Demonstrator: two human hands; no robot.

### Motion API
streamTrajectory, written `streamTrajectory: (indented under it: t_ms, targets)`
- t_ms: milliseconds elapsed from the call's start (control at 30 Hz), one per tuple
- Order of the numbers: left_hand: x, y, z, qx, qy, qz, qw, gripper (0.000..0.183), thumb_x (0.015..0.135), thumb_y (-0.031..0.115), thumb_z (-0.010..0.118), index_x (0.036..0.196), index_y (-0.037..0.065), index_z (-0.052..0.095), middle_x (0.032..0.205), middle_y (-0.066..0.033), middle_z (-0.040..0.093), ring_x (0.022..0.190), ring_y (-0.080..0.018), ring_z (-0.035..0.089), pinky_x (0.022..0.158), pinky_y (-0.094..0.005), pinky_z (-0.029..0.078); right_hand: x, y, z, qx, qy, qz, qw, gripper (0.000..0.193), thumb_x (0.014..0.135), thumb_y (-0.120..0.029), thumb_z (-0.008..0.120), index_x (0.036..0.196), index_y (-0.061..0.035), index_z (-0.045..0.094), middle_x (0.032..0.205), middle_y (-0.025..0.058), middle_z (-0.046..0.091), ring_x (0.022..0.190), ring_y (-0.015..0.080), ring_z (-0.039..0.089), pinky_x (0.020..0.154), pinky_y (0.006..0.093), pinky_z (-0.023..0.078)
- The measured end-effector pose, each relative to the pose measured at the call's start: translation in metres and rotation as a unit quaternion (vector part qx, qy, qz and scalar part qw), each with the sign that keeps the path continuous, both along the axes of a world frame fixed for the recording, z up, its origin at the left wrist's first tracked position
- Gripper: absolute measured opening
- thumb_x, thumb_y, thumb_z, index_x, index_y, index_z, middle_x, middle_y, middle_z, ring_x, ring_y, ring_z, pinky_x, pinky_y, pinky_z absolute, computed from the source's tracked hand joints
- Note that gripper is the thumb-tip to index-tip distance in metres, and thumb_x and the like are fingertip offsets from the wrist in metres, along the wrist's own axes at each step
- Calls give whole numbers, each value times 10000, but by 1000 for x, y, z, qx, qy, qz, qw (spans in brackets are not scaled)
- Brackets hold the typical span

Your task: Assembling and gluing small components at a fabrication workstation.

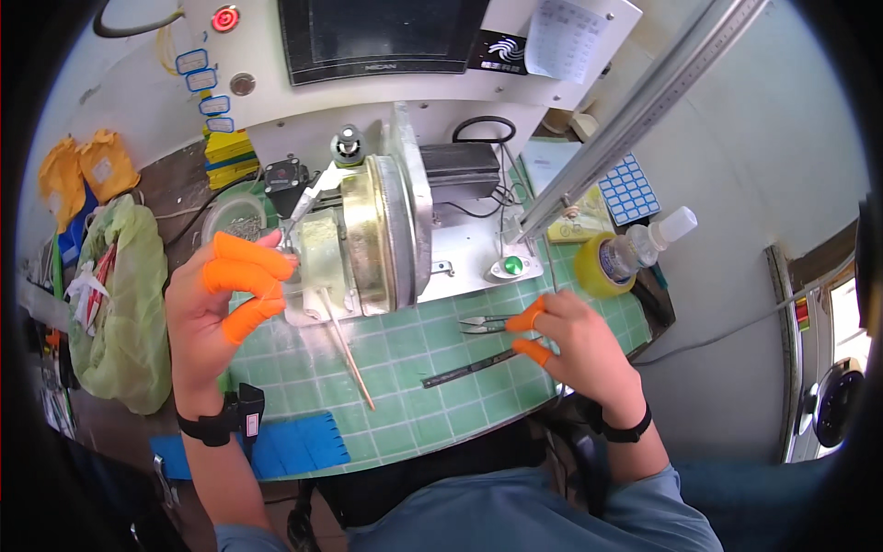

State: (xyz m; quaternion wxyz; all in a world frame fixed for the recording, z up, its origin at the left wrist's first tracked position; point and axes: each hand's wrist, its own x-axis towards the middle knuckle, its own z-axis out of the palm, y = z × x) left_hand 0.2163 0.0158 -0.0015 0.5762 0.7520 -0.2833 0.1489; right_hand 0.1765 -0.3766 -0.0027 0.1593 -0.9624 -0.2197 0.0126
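Observation:
My left hand is raised at the left of the machine, orange covers on its thumb and two fingers. Those fingers curl together close to the pale block beside the brass-coloured wheel; anything small between them is hidden. Low over the green mat, my right hand also wears orange finger covers, with thumb and index finger apart. Its index fingertip is at the rear end of a small pair of metal snips. A dark flat strip lies just below, and a thin wooden stick leans from the block.
A blue strip lies at the front left, near a green plastic bag. Behind the block stands a round tub of small metal bits. A yellow container with a clear bottle is at right, below a slanted metal rail.

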Motion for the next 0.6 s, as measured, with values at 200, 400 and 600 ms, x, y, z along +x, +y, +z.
streamTrajectory:
  t_ms: [200,400,600]
  targets:
    - [5,-1,0,5,-11,5,1000,160,781,-22,814,885,20,699,965,-104,737,969,-253,722,1070,-526,511,-11,21,-22,30,35,86,995,173,827,-48,722,977,-25,640,920,115,597,861,320,649,740,433,548]
    - [6,1,1,9,-43,9,999,160,791,-21,811,903,28,709,954,-98,738,962,-255,730,1079,-529,511,-19,37,-10,-61,168,77,981,217,794,-5,652,1004,-27,604,914,164,609,806,387,653,716,465,545]
    - [5,6,-1,-5,-50,-4,999,166,788,21,840,901,41,720,964,-80,758,946,-241,734,1023,-470,564,3,62,50,76,267,187,942,331,764,42,718,1087,-23,684,938,154,647,793,322,682,682,428,557]
